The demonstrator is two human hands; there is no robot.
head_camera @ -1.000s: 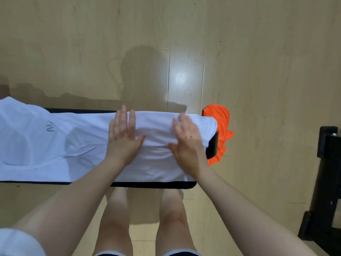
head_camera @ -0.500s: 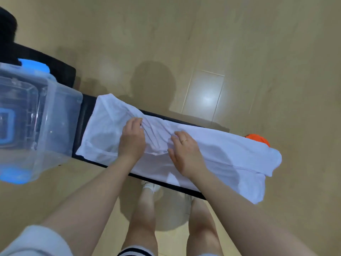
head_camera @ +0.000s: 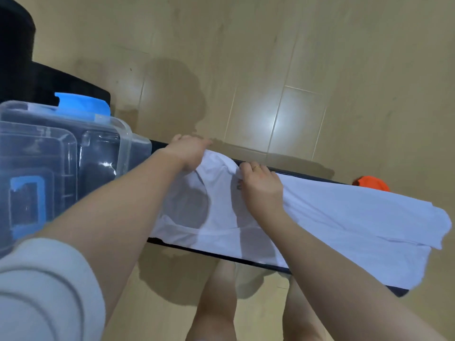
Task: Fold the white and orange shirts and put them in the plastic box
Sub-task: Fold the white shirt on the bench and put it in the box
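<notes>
A white shirt (head_camera: 344, 217) lies lengthwise along a narrow black bench (head_camera: 221, 257), its right end drooping over the bench's end. My left hand (head_camera: 189, 151) grips the shirt's far left edge by the collar end. Close to the right of it, my right hand (head_camera: 261, 185) pinches the far edge of the cloth and lifts it slightly. Only a small orange patch of the orange shirt (head_camera: 371, 184) peeks out behind the white one at the right. The clear plastic box (head_camera: 61, 163) with blue latches stands at the bench's left end.
A black object (head_camera: 17, 57) stands behind the box at the upper left. Wooden floor (head_camera: 295, 70) surrounds the bench. My bare legs (head_camera: 216, 303) are under the bench's near edge.
The view swung left, bringing the plastic box into sight. Both hands moved from pressing flat on the shirt's middle to gripping its far edge near the left end.
</notes>
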